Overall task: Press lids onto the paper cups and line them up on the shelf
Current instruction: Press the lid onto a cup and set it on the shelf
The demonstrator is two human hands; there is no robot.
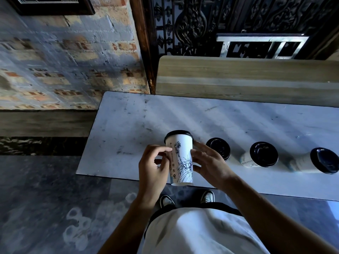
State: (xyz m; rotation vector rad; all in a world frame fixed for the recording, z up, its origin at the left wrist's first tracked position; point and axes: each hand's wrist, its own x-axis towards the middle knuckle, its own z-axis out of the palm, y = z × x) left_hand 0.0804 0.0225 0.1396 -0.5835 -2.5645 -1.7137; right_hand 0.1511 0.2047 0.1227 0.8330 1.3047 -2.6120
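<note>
- A white paper cup printed with a Statue of Liberty line drawing (181,160), capped with a black plastic lid (178,134), is held above the near edge of a pale, scuffed white shelf top (139,118).
- The left hand (153,166) is curled against the cup's left side, thumb and fingertips touching the paper wall.
- The right hand (209,162) wraps the cup's right side, fingers spread and reaching toward the lid's rim.
- To the right, 3 more white paper cups stand in a row on the shelf, each topped with a black lid: the nearest lidded cup (218,148) just behind the right hand, a middle lidded cup (263,154), and a far-right lidded cup (324,160) near the picture's edge.
- A light wooden bench back (238,77) runs behind the shelf; a weathered brick wall (64,61) stands to the left.
- Below, the person's grey shirt (198,233) and 2 dark-and-white shoes (187,198) show over a dark stone floor (45,189).
</note>
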